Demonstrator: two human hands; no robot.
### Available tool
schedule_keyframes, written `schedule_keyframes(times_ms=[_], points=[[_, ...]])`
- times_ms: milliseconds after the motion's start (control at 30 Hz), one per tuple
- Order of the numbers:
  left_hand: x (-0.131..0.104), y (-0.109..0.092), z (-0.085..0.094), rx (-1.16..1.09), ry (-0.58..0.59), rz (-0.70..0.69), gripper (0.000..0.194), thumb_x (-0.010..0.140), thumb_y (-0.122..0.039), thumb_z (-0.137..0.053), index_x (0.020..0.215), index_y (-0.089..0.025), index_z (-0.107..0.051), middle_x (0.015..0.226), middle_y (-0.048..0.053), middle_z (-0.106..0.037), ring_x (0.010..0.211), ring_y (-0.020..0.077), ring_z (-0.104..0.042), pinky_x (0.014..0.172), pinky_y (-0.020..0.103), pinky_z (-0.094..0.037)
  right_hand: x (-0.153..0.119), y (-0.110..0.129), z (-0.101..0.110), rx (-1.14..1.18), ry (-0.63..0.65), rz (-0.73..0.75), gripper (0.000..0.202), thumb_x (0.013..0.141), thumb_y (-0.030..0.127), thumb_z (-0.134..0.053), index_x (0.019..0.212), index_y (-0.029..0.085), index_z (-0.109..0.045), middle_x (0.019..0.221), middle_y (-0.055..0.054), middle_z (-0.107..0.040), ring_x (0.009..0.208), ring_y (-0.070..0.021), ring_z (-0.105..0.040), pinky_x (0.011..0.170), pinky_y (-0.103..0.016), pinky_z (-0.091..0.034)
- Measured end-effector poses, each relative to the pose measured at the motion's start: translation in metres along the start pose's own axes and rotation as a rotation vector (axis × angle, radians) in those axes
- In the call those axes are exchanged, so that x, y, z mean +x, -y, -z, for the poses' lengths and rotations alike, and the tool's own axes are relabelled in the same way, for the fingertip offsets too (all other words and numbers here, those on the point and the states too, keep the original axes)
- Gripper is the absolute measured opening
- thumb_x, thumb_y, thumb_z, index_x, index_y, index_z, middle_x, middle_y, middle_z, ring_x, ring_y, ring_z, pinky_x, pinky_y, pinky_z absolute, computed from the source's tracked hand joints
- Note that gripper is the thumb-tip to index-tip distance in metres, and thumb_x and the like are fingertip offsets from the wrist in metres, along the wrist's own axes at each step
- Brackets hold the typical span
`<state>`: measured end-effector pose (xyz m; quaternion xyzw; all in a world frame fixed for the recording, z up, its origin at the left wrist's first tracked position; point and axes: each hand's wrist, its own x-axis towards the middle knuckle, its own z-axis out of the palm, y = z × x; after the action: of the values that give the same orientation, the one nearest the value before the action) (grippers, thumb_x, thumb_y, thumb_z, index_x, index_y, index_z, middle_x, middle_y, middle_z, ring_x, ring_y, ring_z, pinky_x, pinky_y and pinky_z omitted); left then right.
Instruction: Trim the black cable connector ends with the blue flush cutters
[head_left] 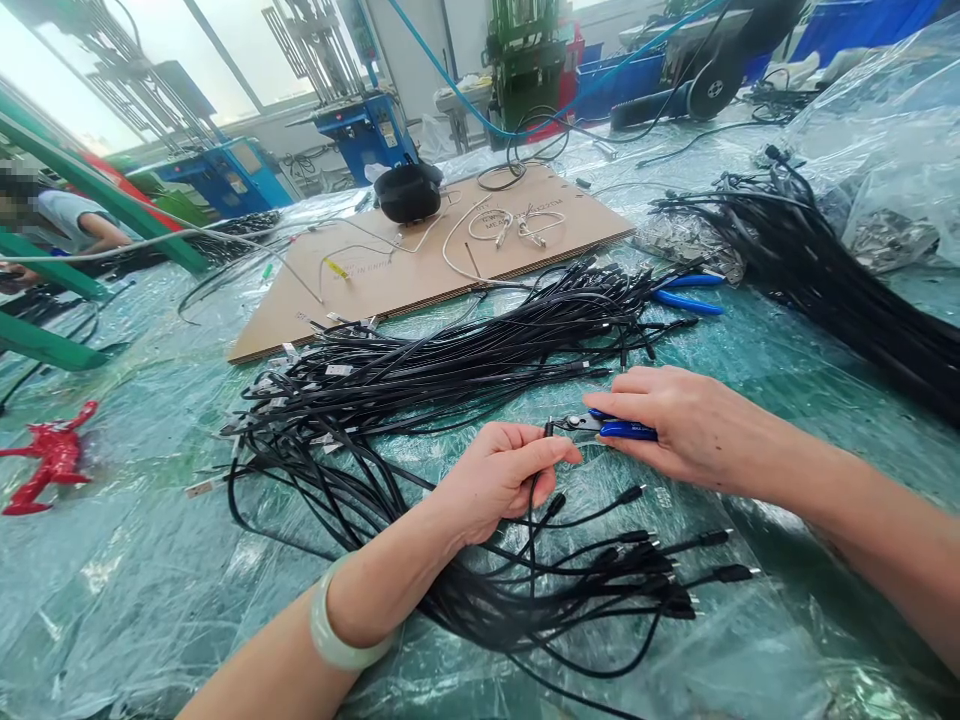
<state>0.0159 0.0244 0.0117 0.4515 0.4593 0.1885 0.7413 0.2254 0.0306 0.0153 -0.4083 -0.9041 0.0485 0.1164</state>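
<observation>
My left hand (499,475) pinches a black cable (532,530) just below its plug end, which points upward. Beside it, my right hand (675,420) is wrapped around blue-handled wire cutters (628,430). The cutters' metal jaws meet the cable's tip. Under and in front of my left hand spreads a loose bundle of black cables (487,610), their plug ends fanned to the right. Behind both hands lies a larger pile of black cables (450,345) with white tags at its left end. Whether the jaws are closed on the plug is too small to tell.
Cardboard sheets (427,270) lie behind the pile, bearing a black rounded object (407,192) and pale cables. Blue handles (686,300) stick out at the pile's right. Another cable bundle (840,290) is at right, a red figure (52,460) at left. A person (75,220) sits far left.
</observation>
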Motion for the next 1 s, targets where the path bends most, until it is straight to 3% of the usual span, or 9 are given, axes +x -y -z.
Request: schedule_keyframes(times_ms=[367,1000], points=[[-0.0006,-0.0004,0.0005,-0.004,0.024,0.003,0.031,0.08,-0.039,-0.06,0.083,-0.009,-0.066,0.042,-0.005,-0.046,0.031,0.0003,-0.018,0.033,0.017,-0.008,-0.0013,-0.0001,0.0014,0.141,0.052,-0.016,0.021,0.088,0.028,-0.048,0.092,0.017,-0.064,0.07,-0.004,-0.059,0.062,-0.0165,-0.054,0.057,-0.027,-0.038],[0.0007,0.001,0.0007,0.01,0.019,0.012,0.029,0.082,-0.037,-0.058,0.083,-0.009,-0.066,0.041,-0.005,-0.045,0.031,0.0006,-0.019,0.032,0.017,-0.008,-0.0018,0.0006,0.0005,0.004,0.01,-0.01,0.02,0.085,0.028,-0.054,0.098,0.016,-0.064,0.075,-0.006,-0.058,0.067,-0.0189,-0.052,0.06,-0.03,-0.039]])
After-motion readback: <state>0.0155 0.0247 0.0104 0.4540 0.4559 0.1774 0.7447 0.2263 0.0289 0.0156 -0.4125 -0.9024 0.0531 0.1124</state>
